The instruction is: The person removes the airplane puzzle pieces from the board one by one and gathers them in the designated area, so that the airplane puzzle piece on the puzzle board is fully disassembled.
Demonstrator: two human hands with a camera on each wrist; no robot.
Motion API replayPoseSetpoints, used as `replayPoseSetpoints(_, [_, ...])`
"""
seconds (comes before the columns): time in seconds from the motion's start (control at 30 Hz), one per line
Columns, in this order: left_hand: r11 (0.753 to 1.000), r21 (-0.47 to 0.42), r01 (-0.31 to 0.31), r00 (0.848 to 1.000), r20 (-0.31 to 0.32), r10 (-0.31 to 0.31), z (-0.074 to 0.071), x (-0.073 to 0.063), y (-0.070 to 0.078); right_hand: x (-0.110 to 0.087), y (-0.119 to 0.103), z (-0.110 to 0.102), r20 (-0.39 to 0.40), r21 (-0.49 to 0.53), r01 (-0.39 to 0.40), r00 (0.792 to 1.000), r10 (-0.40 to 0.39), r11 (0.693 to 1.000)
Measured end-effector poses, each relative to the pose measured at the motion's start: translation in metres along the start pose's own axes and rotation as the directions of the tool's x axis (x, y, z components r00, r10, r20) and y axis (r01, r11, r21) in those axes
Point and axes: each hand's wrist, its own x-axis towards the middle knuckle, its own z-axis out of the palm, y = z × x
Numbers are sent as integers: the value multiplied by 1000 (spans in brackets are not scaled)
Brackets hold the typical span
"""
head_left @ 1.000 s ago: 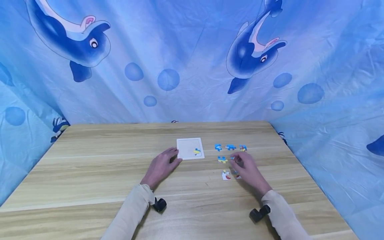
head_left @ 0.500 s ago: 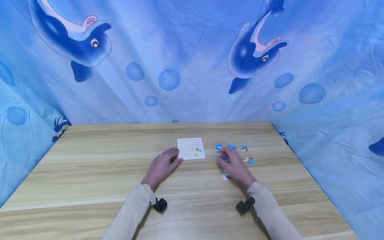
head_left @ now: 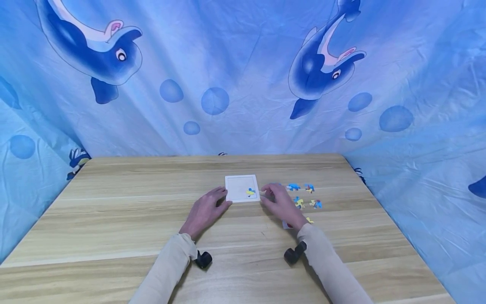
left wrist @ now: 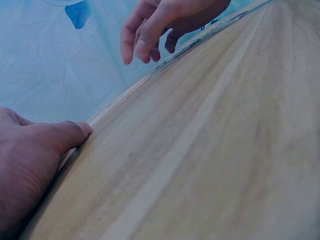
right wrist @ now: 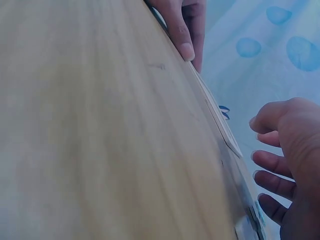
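A white square puzzle tray (head_left: 241,176) lies on the wooden table, with one blue and yellow puzzle piece (head_left: 251,193) in its near right corner. My left hand (head_left: 203,213) rests at the tray's near left corner, thumb at the front edge and fingers along the left side. Just right of the tray hovers my right hand (head_left: 281,202). In the right wrist view its fingers (right wrist: 272,182) are spread and loosely bent, and nothing shows between them and the thumb. Loose puzzle pieces (head_left: 299,203) lie beside and partly under this hand, which hides some of them.
Farther right lie more puzzle pieces, including one blue (head_left: 293,186) and one blue and red (head_left: 309,188). A yellow bit of another piece (head_left: 309,220) shows past the right wrist. A blue dolphin-print curtain (head_left: 247,126) hangs behind the table (head_left: 125,211).
My right hand has moved left from over the loose pieces to the tray's right side, uncovering pieces it hid before. My left hand has stayed at the tray.
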Motion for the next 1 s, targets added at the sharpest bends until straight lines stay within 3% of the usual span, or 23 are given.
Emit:
replayPoseSetpoints(0.3, [1000,-3,-5,1000,-3,5,0,0,0,9,-6,13,18,46,-2,1000,1,999])
replayPoseSetpoints(0.5, [1000,-6,-12,1000,-13,12,0,0,0,16,-5,21,12,-59,24,1000,-23,998])
replayPoseSetpoints(0.8, [1000,-14,-21,1000,-23,21,0,0,0,24,-12,25,60,-225,-8,998,22,974])
replayPoseSetpoints(1.0, [1000,-15,-23,999,-24,22,1,0,-1,27,-15,26,72,-234,-43,996,61,971])
